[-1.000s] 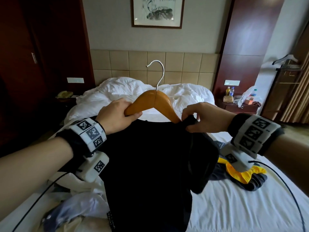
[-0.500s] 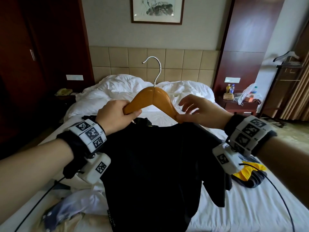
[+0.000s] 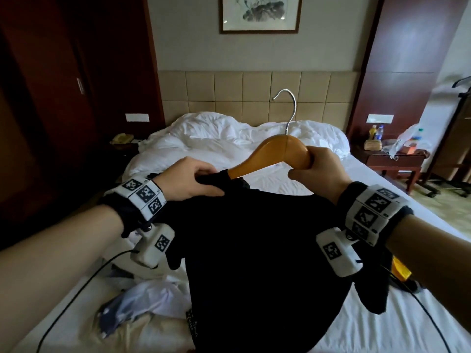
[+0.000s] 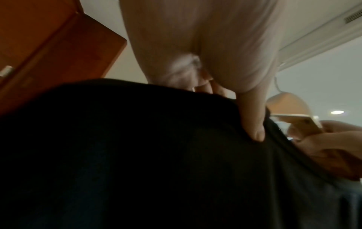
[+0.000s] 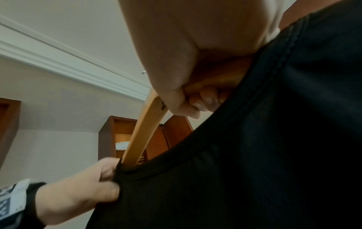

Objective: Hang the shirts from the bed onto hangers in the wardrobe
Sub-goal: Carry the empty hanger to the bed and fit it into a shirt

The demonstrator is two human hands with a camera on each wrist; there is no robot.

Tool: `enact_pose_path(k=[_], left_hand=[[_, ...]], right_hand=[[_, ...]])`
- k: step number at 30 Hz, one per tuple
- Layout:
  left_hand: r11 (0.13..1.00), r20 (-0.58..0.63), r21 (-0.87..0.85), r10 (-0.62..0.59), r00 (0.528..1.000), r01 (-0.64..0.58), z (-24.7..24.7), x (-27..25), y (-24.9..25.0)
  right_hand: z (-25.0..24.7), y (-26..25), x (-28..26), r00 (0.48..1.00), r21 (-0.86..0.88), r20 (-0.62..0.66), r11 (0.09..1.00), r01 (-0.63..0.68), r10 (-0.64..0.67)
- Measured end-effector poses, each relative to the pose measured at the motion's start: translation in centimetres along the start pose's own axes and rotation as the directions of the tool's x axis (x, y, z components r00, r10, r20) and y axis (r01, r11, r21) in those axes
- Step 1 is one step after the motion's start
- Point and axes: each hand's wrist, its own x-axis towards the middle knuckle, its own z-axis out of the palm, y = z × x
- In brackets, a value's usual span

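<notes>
A wooden hanger (image 3: 275, 154) with a metal hook (image 3: 289, 108) is held above the bed, tilted down to the left. A black shirt (image 3: 254, 250) hangs from it. My right hand (image 3: 316, 171) grips the hanger's right arm (image 5: 215, 80) near the middle. My left hand (image 3: 193, 182) pinches the shirt's collar edge (image 5: 119, 173) at the hanger's left arm (image 5: 141, 133), thumb pressed on the fabric (image 4: 252, 124). The hanger's left tip is hidden inside the shirt.
The white bed (image 3: 382, 327) holds a crumpled duvet (image 3: 229, 133), pale clothes (image 3: 142, 304) at lower left and a yellow and grey garment (image 3: 400, 273) at right. A dark wardrobe (image 3: 51, 98) stands left, a nightstand (image 3: 392, 161) with bottles right.
My right hand let go of the shirt's shoulder and took hold of the hanger. My left hand left the hanger and now pinches the collar. The hanger shifted right and tilted.
</notes>
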Motion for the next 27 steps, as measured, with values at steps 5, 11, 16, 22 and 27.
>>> enact_pose_path(k=[5,11,16,22,27], left_hand=[[0.998,0.080,0.049,-0.032,0.996,0.028,-0.3,-1.0,-2.5],[0.980,0.182,0.007,-0.199,0.963,0.201,-2.1,-4.7,-7.6],[0.949,0.065,0.076,-0.311,0.948,0.306,-2.3,-6.3,-10.0],[0.983,-0.024,0.055,-0.177,0.984,0.178,-2.3,-5.2,-7.4],[0.983,-0.224,0.181,0.070,0.972,-0.029,1.3,-2.0,0.2]], right_hand=[[-0.2,0.5,-0.1,1.000,-0.001,0.020,1.000,0.012,-0.012],[-1.7,1.5,-0.2,1.000,0.026,0.004,0.999,-0.024,0.024],[-2.4,1.6,0.2,0.999,0.047,0.002,0.998,-0.043,0.043],[-1.4,1.2,-0.1,0.999,0.057,0.026,0.998,-0.030,0.029],[0.2,-0.1,0.5,1.000,0.043,0.017,0.999,0.003,-0.004]])
